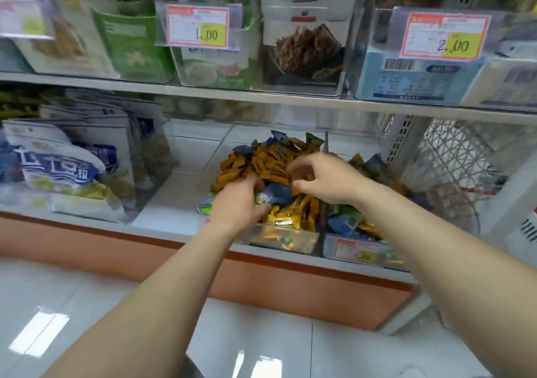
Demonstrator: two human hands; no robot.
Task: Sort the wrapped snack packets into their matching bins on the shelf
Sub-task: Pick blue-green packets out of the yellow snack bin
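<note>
Gripping a blue packet (pixel 274 194) in my left hand (pixel 239 206) over the orange-packet bin (pixel 293 242), right hand (pixel 327 177) alongside, its grasp unclear, I risk dragging loose orange packets (pixel 261 162) over the bin's front.

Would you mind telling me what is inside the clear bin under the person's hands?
The clear bin holds orange packets in a heap, with a few blue packets at the back. The left hand grips one blue packet. What lies beneath the heap is covered.
</note>
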